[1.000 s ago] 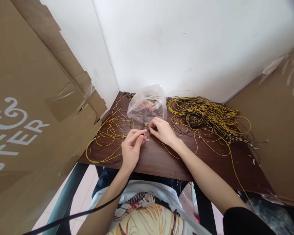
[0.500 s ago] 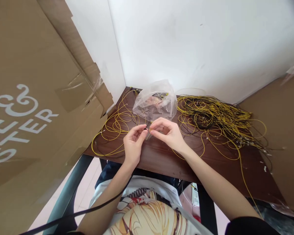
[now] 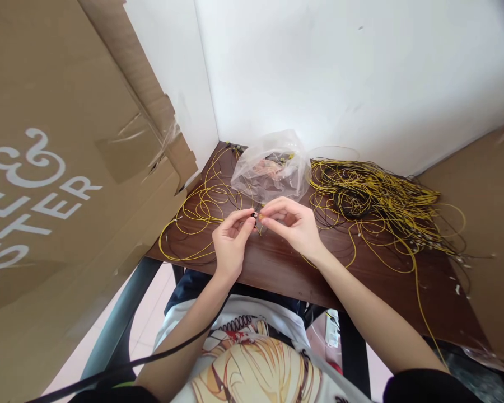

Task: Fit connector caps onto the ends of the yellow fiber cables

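Note:
My left hand [image 3: 232, 238] pinches a small black piece [image 3: 253, 215] between thumb and fingertips. Against it, my right hand [image 3: 293, 224] pinches a tiny orange-yellow piece [image 3: 261, 216]; the two pieces meet or nearly touch, and I cannot tell if they are joined. Both hands are above the front part of the brown table [image 3: 269, 268]. Just behind them lies an open clear plastic bag [image 3: 252, 182] with small pinkish and yellow-black items inside. The kind of the small pieces is too small to make out.
A large tangle of yellow and black cables [image 3: 373, 196] lies on the right, some hanging over the front edge. Looser yellow cable loops [image 3: 201, 210] spread on the left. Cardboard [image 3: 67, 224] flanks the left, more cardboard [image 3: 479, 207] the right. A white wall [image 3: 340, 73] stands behind.
The black piece and the orange-yellow piece now show more between my fingertips and sit closer together. The view has shifted slightly; the bag and cables lie as before.

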`<state>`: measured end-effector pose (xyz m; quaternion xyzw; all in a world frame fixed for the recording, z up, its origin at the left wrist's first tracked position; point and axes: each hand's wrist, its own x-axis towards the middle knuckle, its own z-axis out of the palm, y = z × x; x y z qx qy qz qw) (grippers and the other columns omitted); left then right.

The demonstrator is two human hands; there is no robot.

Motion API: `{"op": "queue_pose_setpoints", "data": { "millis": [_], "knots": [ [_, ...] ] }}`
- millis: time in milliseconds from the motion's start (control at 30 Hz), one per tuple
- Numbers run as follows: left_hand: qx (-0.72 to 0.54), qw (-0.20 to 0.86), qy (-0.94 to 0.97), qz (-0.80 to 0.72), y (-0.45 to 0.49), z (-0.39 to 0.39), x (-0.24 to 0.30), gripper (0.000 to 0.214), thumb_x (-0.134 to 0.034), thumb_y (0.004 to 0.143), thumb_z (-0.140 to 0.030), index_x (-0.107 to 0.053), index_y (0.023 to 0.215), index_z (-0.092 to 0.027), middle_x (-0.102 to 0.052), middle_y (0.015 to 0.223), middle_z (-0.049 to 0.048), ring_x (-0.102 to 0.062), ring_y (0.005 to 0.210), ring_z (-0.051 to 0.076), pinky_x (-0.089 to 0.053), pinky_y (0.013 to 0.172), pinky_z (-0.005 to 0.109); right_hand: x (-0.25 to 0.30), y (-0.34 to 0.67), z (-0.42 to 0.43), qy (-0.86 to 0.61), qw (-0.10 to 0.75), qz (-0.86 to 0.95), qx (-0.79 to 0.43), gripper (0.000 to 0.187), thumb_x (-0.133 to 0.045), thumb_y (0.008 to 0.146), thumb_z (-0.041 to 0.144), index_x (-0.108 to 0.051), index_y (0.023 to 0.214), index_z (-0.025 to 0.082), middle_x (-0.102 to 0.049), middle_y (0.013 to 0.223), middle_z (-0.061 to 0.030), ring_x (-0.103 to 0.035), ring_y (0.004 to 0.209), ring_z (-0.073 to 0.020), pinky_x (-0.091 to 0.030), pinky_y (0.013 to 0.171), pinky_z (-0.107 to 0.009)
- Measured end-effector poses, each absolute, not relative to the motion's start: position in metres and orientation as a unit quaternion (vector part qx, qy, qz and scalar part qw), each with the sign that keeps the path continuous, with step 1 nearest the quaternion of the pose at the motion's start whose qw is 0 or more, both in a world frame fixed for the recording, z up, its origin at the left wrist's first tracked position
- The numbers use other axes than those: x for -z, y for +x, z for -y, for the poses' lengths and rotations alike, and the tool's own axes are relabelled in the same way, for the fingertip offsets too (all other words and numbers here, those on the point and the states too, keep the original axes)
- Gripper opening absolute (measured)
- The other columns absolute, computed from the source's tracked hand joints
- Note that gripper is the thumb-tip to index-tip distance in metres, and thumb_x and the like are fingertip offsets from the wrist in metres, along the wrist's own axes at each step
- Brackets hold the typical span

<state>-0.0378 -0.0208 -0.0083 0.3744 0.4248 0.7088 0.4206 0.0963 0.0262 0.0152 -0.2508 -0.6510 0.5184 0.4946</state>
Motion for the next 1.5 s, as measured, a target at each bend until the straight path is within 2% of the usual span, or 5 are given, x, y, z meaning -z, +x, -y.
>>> {"op": "queue_pose_setpoints", "data": {
  "millis": [200,733,1067,1267,1500],
  "knots": [
    [-0.71,0.393,0.408,-0.418,-0.0372,0.0222,0.0077,0.015,-0.071,0.076,-0.018,-0.072,0.091,-0.022,-0.066,0.09,0.0022,-0.063,0.083,0.012,-0.053,0.075,0.022,-0.0166,0.0962,-0.0245,-0.273,0.49,0.64,-0.524,0.014,-0.072,0.074,0.025,-0.068,0.086,0.019,-0.063,0.089,-0.004,-0.063,0.082,-0.0142,-0.057,0.076,-0.03],
    [-0.712,0.347,0.459,-0.403,-0.0364,0.0234,0.0033,0.016,-0.069,0.076,-0.014,-0.074,0.087,-0.024,-0.064,0.089,0.0023,-0.061,0.083,0.012,-0.051,0.071,0.023,-0.0177,0.0969,-0.0247,-0.26,0.486,0.675,-0.49,0.009,-0.069,0.077,0.02,-0.069,0.087,0.02,-0.064,0.09,-0.004,-0.063,0.085,-0.0148,-0.057,0.076,-0.031],
    [-0.707,0.417,0.39,-0.417,-0.0375,0.0211,0.005,0.011,-0.076,0.069,-0.017,-0.074,0.08,-0.021,-0.067,0.08,0.0015,-0.063,0.077,0.012,-0.052,0.074,0.025,-0.0169,0.0995,-0.0245,-0.288,0.485,0.654,-0.504,0.013,-0.072,0.075,0.023,-0.068,0.087,0.02,-0.068,0.088,-0.0034,-0.066,0.082,-0.0155,-0.057,0.077,-0.033],
    [-0.718,0.409,0.401,-0.395,-0.0369,0.0211,0.0072,0.01,-0.076,0.069,-0.013,-0.075,0.075,-0.021,-0.065,0.078,0.0008,-0.062,0.076,0.011,-0.05,0.072,0.024,-0.0166,0.0967,-0.0238,-0.288,0.51,0.679,-0.443,0.007,-0.073,0.074,0.021,-0.068,0.069,0.02,-0.069,0.081,-0.0033,-0.066,0.08,-0.0164,-0.055,0.075,-0.034],
    [-0.73,0.413,0.391,-0.38,-0.0363,0.0207,0.0091,0.013,-0.076,0.069,-0.011,-0.075,0.075,-0.022,-0.064,0.076,-0.0001,-0.061,0.074,0.01,-0.05,0.07,0.022,-0.0147,0.0953,-0.0211,-0.282,0.525,0.665,-0.449,0.006,-0.075,0.071,0.02,-0.07,0.068,0.02,-0.068,0.078,-0.003,-0.067,0.076,-0.0159,-0.055,0.07,-0.032]
  ]
}}
